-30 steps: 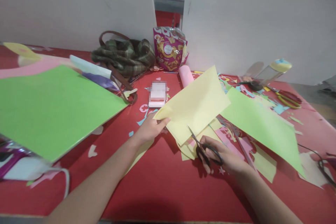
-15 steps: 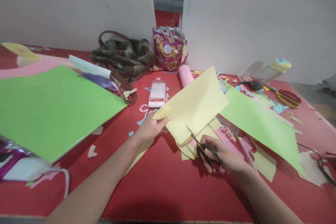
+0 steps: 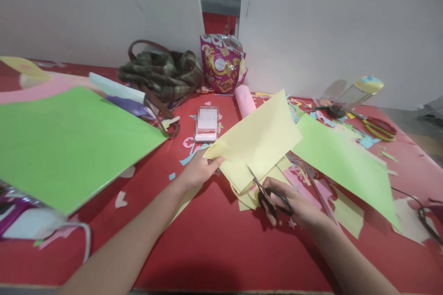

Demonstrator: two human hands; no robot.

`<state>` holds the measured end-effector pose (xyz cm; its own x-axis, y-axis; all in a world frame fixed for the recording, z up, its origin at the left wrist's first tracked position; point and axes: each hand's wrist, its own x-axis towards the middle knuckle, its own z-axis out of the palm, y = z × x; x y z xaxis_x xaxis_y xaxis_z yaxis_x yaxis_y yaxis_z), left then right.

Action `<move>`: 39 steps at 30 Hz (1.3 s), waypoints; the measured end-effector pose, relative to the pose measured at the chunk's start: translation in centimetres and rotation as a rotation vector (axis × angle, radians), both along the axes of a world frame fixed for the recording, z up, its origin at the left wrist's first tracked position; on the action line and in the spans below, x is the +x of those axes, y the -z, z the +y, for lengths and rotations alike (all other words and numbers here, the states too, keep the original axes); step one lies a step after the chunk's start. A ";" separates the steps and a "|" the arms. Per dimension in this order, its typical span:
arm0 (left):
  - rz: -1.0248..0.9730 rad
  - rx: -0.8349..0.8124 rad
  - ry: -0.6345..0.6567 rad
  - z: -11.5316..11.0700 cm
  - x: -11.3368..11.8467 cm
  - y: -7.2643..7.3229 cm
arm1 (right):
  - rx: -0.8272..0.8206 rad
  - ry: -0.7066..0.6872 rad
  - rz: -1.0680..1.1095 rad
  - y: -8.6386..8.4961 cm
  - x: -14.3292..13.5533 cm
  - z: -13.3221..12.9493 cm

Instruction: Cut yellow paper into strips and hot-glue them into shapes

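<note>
A sheet of pale yellow paper (image 3: 259, 136) is pinched at its left corner by my left hand (image 3: 202, 168), thumb on top. That corner curls over near the thumb. My right hand (image 3: 289, 200) grips black-handled scissors (image 3: 255, 176), with fingers through the loops. The blades lie against the sheet's lower edge, one of them showing over its face. Beneath the sheet, more yellow paper pieces (image 3: 248, 202) rest on the red table (image 3: 214, 249). Just beyond my left hand lies a phone (image 3: 206, 124) with a blurred screen.
Green sheets lie at left (image 3: 76, 147) and right (image 3: 346, 170). At the back are a plaid bag (image 3: 162, 73), a purple snack pouch (image 3: 223, 64) and a pink roll (image 3: 245, 101). A clear bottle (image 3: 356, 97) and yellow-handled scissors (image 3: 379, 129) stand among scraps at right.
The yellow sheet has tilted very slightly, its far right corner shifting a little to the right. Both hands keep nearly the same place and hold.
</note>
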<state>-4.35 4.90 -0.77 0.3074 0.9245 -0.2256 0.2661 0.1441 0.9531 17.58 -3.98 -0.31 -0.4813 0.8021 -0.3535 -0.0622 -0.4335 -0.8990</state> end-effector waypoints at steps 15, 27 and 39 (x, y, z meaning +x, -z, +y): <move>0.018 -0.014 -0.001 -0.1 0.2 -0.9 | 0.017 -0.011 -0.029 0.0 0.0 0.1; 0.000 -0.028 0.009 0.0 0.1 -0.6 | -0.006 0.017 -0.029 -0.4 -0.2 0.2; 0.012 -0.031 -0.002 -0.1 0.2 -1.1 | 0.005 0.017 -0.032 -0.3 -0.2 0.1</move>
